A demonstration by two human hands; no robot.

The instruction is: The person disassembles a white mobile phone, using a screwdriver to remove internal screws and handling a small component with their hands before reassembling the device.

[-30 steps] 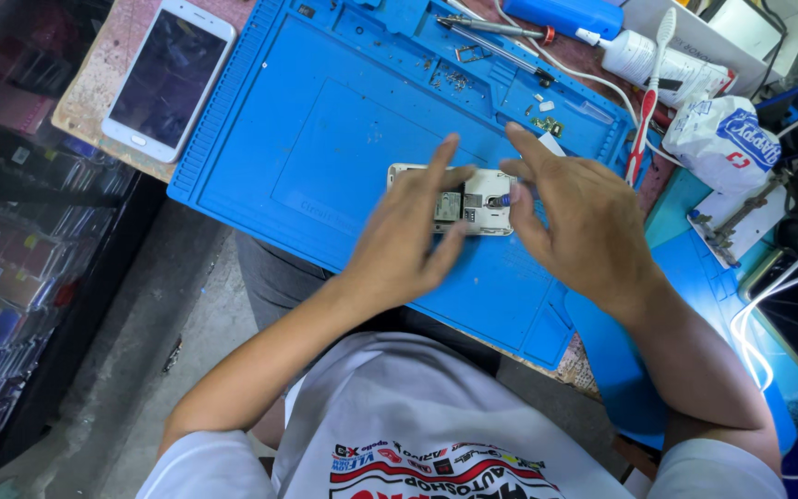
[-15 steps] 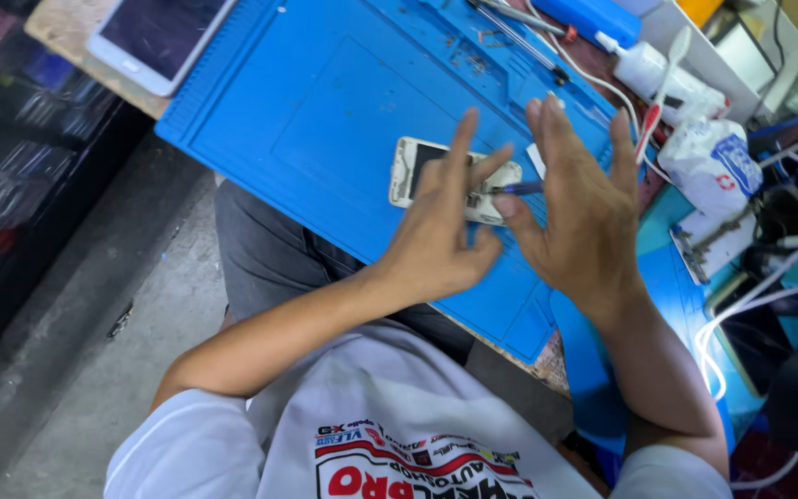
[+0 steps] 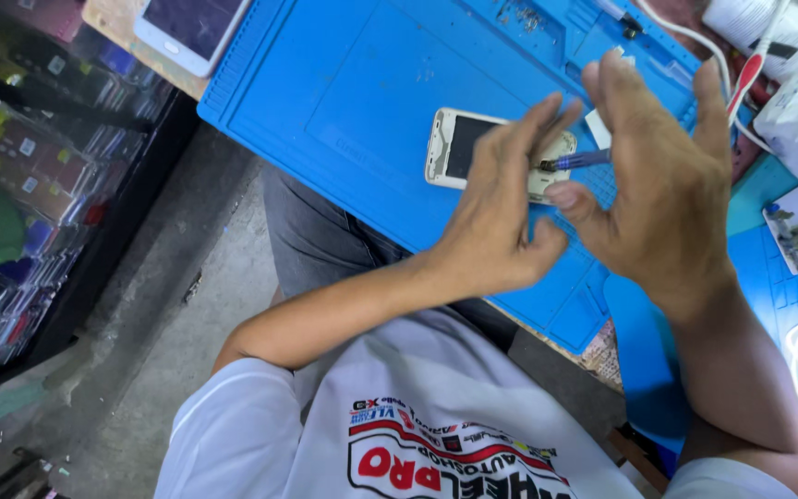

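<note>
Both hands, left hand and right hand, work a blue-handled tool over a white phone frame.

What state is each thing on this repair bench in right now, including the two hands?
Opened phone: lying flat on the mat, its dark inside showing.
Blue work mat: spread flat on the bench.
White phone: lying screen up, screen dark, at the bench corner.
Blue-handled tool: between the two hands, above the opened phone.
Left hand: fingers spread over the opened phone.
Right hand: fingers spread, upright.

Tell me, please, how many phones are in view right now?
2: an opened white phone on the blue mat, partly behind the left hand, and a second white phone at the table's top-left edge. Others may lie hidden out of frame.
</note>
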